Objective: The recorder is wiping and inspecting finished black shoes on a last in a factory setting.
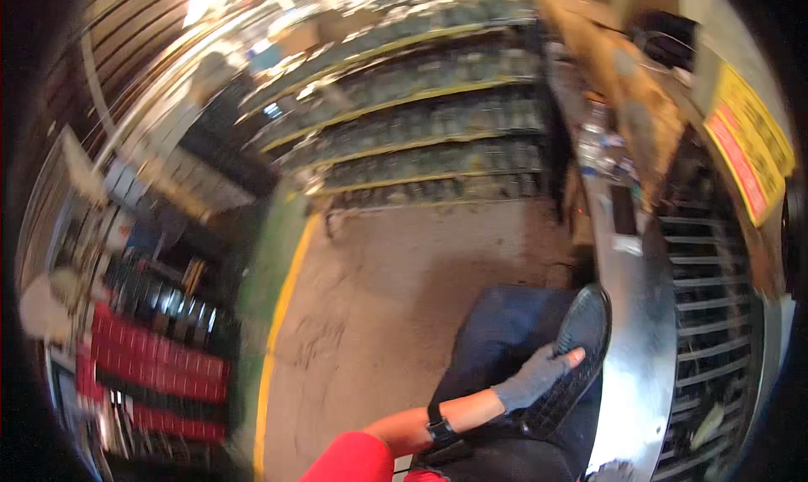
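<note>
My left hand [539, 378], in a grey glove with the thumb tip bare, is closed around a long black shoe sole [587, 322]. The rounded end of the sole points away from me, and ridges show on its surface. It is above my dark-clothed lap [497, 339], beside the metal bench edge. A red sleeve and a black wristwatch [440, 430] show on this arm. At the lower edge, by the bench, a small grey patch [613, 471] looks like part of my right hand's glove; its fingers cannot be made out.
A shiny metal bench [631, 330] runs along my right, beside a slatted rack [707, 305]. Clear items and a dark phone-like slab [624, 209] sit farther along. Blurred shelves [421, 111] stand ahead. Red crates [160, 356] are at left, past a yellow floor line [282, 314].
</note>
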